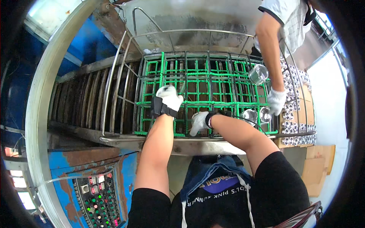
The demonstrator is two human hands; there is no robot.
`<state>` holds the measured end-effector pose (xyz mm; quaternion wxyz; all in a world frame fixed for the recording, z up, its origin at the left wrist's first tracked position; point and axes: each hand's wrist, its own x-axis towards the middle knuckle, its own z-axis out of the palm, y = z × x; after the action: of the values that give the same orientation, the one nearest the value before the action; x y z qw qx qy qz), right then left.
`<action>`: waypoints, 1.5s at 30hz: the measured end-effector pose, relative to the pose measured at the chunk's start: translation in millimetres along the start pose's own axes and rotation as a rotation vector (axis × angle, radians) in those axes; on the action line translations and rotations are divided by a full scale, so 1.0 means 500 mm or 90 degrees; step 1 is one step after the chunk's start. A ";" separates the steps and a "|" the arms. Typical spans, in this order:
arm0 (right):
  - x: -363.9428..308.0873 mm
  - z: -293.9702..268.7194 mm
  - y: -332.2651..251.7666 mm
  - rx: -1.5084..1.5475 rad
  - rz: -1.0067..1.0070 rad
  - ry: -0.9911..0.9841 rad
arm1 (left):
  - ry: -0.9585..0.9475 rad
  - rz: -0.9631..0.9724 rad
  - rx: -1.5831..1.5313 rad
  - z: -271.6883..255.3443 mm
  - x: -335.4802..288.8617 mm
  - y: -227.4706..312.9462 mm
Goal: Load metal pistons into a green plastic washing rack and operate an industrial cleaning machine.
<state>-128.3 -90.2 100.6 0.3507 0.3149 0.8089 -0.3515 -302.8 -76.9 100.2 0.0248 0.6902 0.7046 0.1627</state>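
Green rack [197,81] sits on the conveyor rails before you, nearly all cells bare; only 2 glass cups [256,114] stand at its right edge. Your gloved left hand [170,98] and right hand [199,121] rest on it, fingers loosely curled, grasping nothing. A co-worker's gloved hand [276,100] hovers near the cups.

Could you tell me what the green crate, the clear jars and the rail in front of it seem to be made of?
The green crate looks like moulded plastic: a uniform bright green, matte open grid of cells. The clear jars appear to be glass, transparent with bright glints, though clear plastic cannot be ruled out. The rail looks like bare metal, grey with a dull brushed sheen. Both gloved hands, left hand and right hand, rest over the crate.
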 end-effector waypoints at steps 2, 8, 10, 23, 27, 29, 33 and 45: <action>-0.045 -0.018 -0.010 0.074 0.032 0.029 | -0.070 -0.067 0.009 -0.016 0.008 0.017; -0.148 -0.076 -0.062 -0.047 0.089 0.389 | -0.159 -0.166 -0.068 -0.080 0.016 0.067; -0.130 -0.058 -0.031 -0.159 -0.015 0.545 | -0.225 -0.157 -0.141 -0.112 0.028 0.092; -0.180 -0.038 0.141 -0.085 0.126 0.018 | -0.234 -0.033 0.108 -0.027 0.019 0.076; -0.152 0.051 0.138 0.072 0.088 0.008 | -0.266 -0.027 0.075 -0.033 0.018 0.073; -0.136 0.056 0.171 0.178 0.087 -0.035 | -0.274 -0.016 0.070 -0.036 0.023 0.066; -0.152 0.044 0.164 0.178 0.131 0.085 | -0.274 -0.011 0.069 -0.028 0.016 0.057; -0.179 -0.003 0.101 -0.002 0.073 0.591 | -0.292 -0.010 0.037 -0.036 0.020 0.059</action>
<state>-41.0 -84.8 154.4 -0.0290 0.4822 0.8623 -0.1521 -279.3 -70.9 126.7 0.1658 0.7043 0.6900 -0.0188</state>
